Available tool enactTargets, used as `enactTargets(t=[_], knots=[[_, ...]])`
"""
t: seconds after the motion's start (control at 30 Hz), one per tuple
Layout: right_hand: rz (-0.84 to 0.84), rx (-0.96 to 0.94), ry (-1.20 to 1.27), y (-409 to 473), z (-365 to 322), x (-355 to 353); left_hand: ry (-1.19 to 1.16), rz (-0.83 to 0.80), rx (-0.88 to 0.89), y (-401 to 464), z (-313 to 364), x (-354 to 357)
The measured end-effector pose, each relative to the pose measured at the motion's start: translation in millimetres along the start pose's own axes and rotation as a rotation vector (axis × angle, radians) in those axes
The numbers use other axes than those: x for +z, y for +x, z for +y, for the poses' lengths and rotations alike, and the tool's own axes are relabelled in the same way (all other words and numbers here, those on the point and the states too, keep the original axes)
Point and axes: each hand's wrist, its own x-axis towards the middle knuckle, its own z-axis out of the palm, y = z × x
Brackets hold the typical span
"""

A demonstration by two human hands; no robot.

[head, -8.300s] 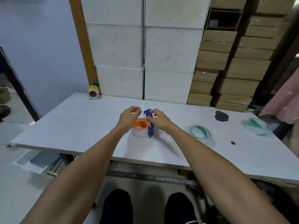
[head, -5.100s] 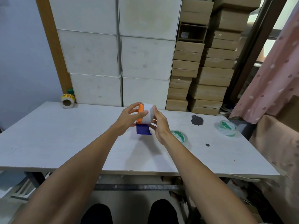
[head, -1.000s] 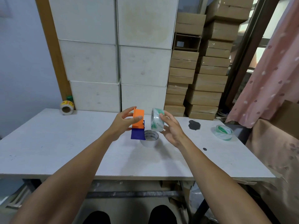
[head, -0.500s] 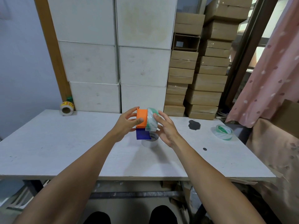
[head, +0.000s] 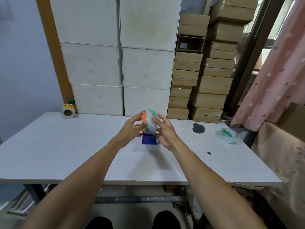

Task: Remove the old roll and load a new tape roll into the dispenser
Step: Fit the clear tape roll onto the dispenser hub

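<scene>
Both hands work just above the middle of the table [head: 66,146]; the left hand [head: 130,131] has its grip clenched on the dispenser [head: 148,138], fingers against the orange hub side and the blue body hanging at 6 o'clock; the right hand [head: 165,131] has its grip closed on the new tape roll [head: 151,120], green-printed and pressed sideways against the hub. The old roll [head: 153,147], whitish and nearly spent, lies flat on the table directly under the dispenser; a spare roll [head: 228,135] sits well apart at 3 o'clock, and a yellow-labelled roll [head: 67,109] rests at 10 o'clock by the boxes.

The likely trouble is a crooked seat; if the roll goes on tilted its core could jam on the hub edge, and a harder push might twist the dispenser out of the left fingers. Whether the roll faces the right way for the tape to feed toward the blade cannot be told; loaded backwards, it would have to come off again. A drop would land on the old roll beneath and could knock it away.

Compared with a second ago, when the new roll was held clear of the hub at 3 o'clock with a visible gap, the roll now sits against the orange part; the old roll has not moved.
</scene>
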Motion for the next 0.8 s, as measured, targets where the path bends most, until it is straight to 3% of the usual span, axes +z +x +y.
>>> enactTargets(t=[0.33, 0.57, 0.8], knots=[[-0.027, 0.003, -0.022, 1, 6, 0, 0.021, -0.055, -0.152, 4, -5, -7], [-0.051, -0.001, -0.039, 3, 12, -1, 0.002, -0.054, -0.152, 3, -11, -9], [-0.032, 0.002, -0.052, 1, 10, 2, -0.163, -0.032, -0.133, 2, -10, -4]])
